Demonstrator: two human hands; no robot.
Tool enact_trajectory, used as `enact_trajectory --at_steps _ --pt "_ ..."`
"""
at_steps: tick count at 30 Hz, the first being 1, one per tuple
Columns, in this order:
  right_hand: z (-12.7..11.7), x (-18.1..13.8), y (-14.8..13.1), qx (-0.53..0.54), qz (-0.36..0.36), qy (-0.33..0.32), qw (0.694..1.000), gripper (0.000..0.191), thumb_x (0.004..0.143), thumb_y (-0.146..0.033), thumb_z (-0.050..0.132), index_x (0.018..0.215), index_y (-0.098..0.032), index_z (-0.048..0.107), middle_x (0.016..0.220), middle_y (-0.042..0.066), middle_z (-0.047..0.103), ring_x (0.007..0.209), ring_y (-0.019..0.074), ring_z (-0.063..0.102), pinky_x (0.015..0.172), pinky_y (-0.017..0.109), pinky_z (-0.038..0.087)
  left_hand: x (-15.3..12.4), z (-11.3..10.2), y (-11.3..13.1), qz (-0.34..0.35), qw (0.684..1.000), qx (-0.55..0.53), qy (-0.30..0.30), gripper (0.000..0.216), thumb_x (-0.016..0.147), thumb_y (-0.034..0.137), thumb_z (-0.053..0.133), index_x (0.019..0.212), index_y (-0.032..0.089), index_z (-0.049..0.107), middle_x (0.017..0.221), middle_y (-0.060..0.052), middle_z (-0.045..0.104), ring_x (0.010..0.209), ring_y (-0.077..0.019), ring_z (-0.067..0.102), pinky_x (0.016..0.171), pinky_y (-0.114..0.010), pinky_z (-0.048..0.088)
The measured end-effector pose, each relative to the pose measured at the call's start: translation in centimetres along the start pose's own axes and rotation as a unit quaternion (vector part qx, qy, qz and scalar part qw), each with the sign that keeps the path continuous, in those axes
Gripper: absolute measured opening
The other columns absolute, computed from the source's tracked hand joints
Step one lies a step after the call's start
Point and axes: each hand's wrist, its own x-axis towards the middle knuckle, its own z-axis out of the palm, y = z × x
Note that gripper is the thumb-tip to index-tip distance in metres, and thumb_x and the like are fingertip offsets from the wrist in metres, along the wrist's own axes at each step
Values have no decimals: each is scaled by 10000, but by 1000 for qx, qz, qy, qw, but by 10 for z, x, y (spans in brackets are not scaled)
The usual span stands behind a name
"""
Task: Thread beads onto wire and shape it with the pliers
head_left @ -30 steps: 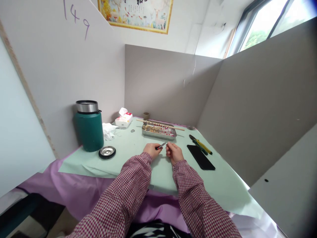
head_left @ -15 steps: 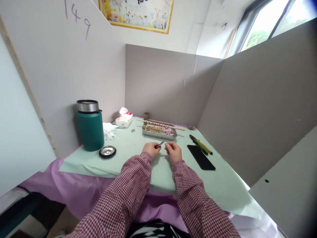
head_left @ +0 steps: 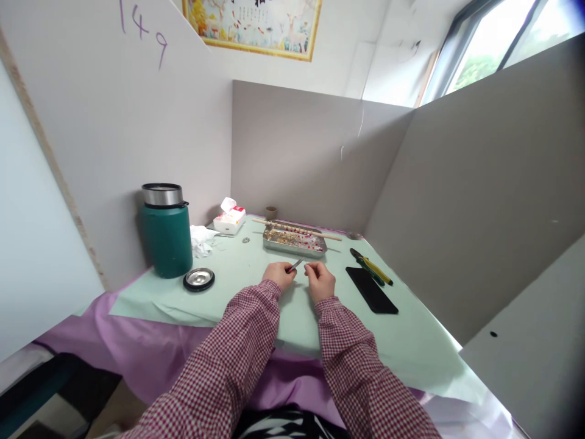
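- Grey partition walls (head_left: 320,152) box in a pale green mat (head_left: 237,292), both unchanged.
- Green flask (head_left: 165,235) at ten o'clock of the hands, metal tray (head_left: 294,242) at twelve and black phone (head_left: 372,290) at three have not moved.
- Left hand (head_left: 278,275), fingers closed on a thin metal tool (head_left: 297,264), has barely shifted.
- Right hand (head_left: 321,281) stays pinched narrow at the tool's tip, and anything it holds is too small to tell.

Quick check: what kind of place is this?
Probably a partitioned craft booth, likely beadwork: grey divider panels on three sides, a metal tray of beads, a small metal tool in the left hand.
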Motion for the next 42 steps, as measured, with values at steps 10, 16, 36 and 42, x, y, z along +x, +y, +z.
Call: enact_trajectory --at_steps 10,16,36,42 --pt "0 7 8 112 80 -4 990 200 661 -387 610 667 -191 573 539 -15 574 454 106 439 473 231 365 -1 -5 3 -71 978 -182 -69 311 696 399 525 833 171 686 516 12 556 465 -85 453 475 -192 347" --pt "0 6 6 115 83 1 990 180 661 -364 613 664 -188 574 535 -19 569 449 99 427 469 225 360 0 -4 0 -64 978 -196 -24 290 680 386 535 786 160 683 558 4 568 500 -81 478 496 -186 365" --pt "-7 12 9 336 277 -128 891 255 581 -338 701 623 -154 530 486 -43 510 353 35 356 330 164 216 4 -2 -4 -94 954 -285 -28 299 659 425 557 699 138 631 504 17 517 412 -55 411 414 -181 313" --pt "-14 16 13 436 324 -141 828 226 598 -294 703 633 -155 528 500 -60 475 363 17 330 322 145 209 0 -7 4 -92 924 -357 -103 275 639 395 580 664 121 595 495 12 513 373 -59 406 381 -196 311"
